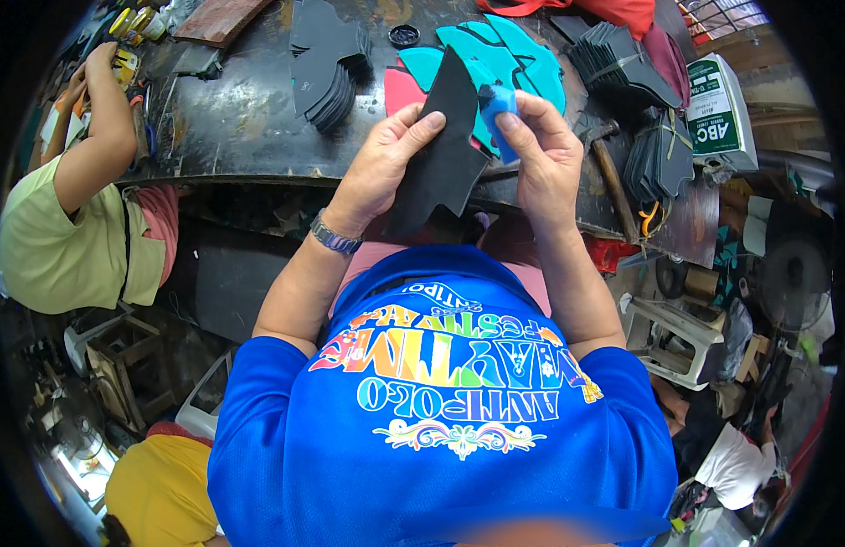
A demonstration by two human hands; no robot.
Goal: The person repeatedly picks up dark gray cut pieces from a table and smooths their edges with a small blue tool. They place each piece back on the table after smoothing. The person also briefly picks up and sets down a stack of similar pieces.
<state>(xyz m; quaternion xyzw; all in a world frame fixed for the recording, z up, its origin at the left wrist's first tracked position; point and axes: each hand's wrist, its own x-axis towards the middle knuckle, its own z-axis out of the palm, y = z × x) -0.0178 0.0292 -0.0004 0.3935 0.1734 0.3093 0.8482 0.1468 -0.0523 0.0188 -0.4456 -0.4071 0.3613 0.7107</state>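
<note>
My left hand (381,169) is closed on a flat black cut piece (448,150) of leather-like sheet, thumb on top. The piece is tilted up over the table's near edge, with a pointed upper end and a notched lower end. Between the thumb and fingers of my right hand (552,159) is a blue sponge (506,98), darkly stained at its upper left corner. It is close to the black piece's right edge; whether they touch I cannot tell. Behind them lie several teal cut pieces (532,68) and a pinkish-red piece (400,89), partly hidden.
The dark table (231,118) bears a fanned black stack (327,64), a small round black container (403,36), tied black bundles (618,64), a hammer (614,178) and a white-and-green box (719,114). At left, a person in a light-green shirt (62,237) reaches over the table.
</note>
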